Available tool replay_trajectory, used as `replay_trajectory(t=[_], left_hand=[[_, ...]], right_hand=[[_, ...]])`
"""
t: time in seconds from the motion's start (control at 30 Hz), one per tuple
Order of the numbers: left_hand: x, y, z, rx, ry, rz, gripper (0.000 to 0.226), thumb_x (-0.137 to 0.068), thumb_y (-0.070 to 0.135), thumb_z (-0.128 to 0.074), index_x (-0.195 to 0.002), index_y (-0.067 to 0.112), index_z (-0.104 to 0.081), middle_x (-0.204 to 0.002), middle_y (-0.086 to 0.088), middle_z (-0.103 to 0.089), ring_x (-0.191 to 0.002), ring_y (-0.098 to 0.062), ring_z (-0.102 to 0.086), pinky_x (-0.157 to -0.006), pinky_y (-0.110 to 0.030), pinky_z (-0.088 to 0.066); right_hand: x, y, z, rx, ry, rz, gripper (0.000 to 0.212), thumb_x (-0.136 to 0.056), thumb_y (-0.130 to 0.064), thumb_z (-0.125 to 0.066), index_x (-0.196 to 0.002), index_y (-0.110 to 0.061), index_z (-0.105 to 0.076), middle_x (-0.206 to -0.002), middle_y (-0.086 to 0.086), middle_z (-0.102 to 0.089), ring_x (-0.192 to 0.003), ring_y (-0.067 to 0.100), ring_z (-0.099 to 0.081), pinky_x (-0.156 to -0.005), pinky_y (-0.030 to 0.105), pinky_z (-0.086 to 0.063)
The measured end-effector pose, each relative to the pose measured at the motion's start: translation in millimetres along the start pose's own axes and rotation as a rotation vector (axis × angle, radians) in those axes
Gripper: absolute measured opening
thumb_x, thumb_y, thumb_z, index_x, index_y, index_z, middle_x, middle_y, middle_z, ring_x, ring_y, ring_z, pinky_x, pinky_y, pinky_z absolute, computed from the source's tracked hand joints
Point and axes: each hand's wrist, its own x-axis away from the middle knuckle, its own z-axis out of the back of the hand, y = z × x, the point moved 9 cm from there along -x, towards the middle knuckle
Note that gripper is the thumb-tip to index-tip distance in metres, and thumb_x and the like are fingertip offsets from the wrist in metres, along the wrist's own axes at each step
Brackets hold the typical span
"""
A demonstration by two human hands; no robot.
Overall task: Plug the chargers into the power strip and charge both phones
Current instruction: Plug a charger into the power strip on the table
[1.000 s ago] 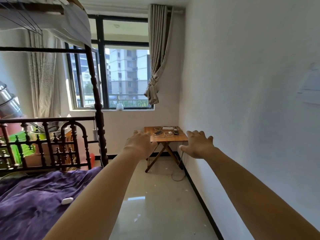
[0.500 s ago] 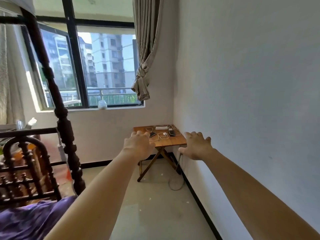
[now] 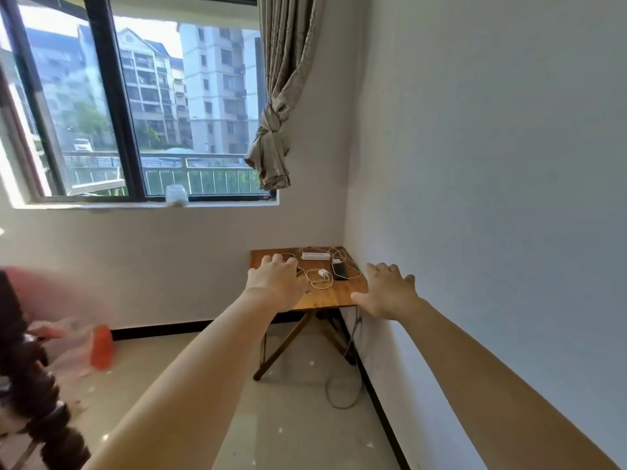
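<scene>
A small wooden folding table (image 3: 325,300) stands in the room's far right corner. On it lie a white power strip (image 3: 315,256), a white charger (image 3: 323,273) with a coiled white cable, and a dark phone (image 3: 340,271). A second phone is partly hidden behind my left hand (image 3: 274,283). Both arms are stretched out ahead. My left hand and my right hand (image 3: 386,295) have fingers spread and hold nothing, and both are still well short of the table.
A white wall runs along the right. A window with a tied curtain (image 3: 271,157) and a jar (image 3: 176,196) on the sill is ahead. A cable (image 3: 342,391) loops on the floor under the table. A dark bedpost (image 3: 37,401) and an orange object (image 3: 101,347) sit at left.
The view has moved forward toward the corner table, which now looks larger. The bed frame has slid out to the left edge. Both hands stay outstretched and empty.
</scene>
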Motion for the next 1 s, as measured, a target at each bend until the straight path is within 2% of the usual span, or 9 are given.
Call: replay_trajectory(t=[0.5,0.63,0.83,1.0], left_hand=[[-366.5,-57.5,-83.8,0.046,0.000,-0.013,0.044,-0.097,0.035,-0.035,-0.135,0.015,-0.045,-0.137,-0.012,-0.049,-0.126,-0.030,-0.044,-0.100,-0.046,-0.043],[-451.0,-52.1,-118.4,0.074,-0.019,-0.055,0.048,-0.097,0.035,-0.036,-0.142,0.020,-0.039,-0.143,-0.010,-0.045,-0.131,-0.030,-0.041,-0.102,-0.048,-0.043],[-583.0,-46.7,-174.5,0.114,-0.015,-0.100,0.043,-0.098,0.038,-0.036,-0.134,0.019,-0.046,-0.133,-0.007,-0.052,-0.120,-0.026,-0.049,-0.095,-0.043,-0.050],[-687.0,-38.2,-231.9,0.138,-0.077,-0.075,0.047,-0.099,0.036,-0.036,-0.143,0.018,-0.038,-0.145,-0.008,-0.044,-0.134,-0.028,-0.040,-0.103,-0.044,-0.044]], right_hand=[[-354.7,8.6,-59.5,-0.027,-0.018,-0.079,0.059,-0.090,-0.044,-0.048,-0.141,-0.016,-0.033,-0.146,0.008,-0.040,-0.135,0.027,-0.033,-0.108,0.051,-0.029],[-437.7,24.2,-77.9,-0.025,-0.037,-0.116,0.063,-0.091,-0.043,-0.047,-0.145,-0.016,-0.029,-0.149,0.008,-0.037,-0.138,0.028,-0.031,-0.110,0.052,-0.026],[-564.9,49.1,-117.0,-0.010,-0.064,-0.119,0.066,-0.092,-0.044,-0.048,-0.148,-0.016,-0.024,-0.153,0.009,-0.032,-0.141,0.029,-0.027,-0.112,0.053,-0.023],[-676.3,81.4,-162.8,-0.036,-0.132,-0.117,0.069,-0.093,-0.045,-0.048,-0.150,-0.016,-0.021,-0.156,0.009,-0.029,-0.143,0.029,-0.025,-0.114,0.053,-0.021]])
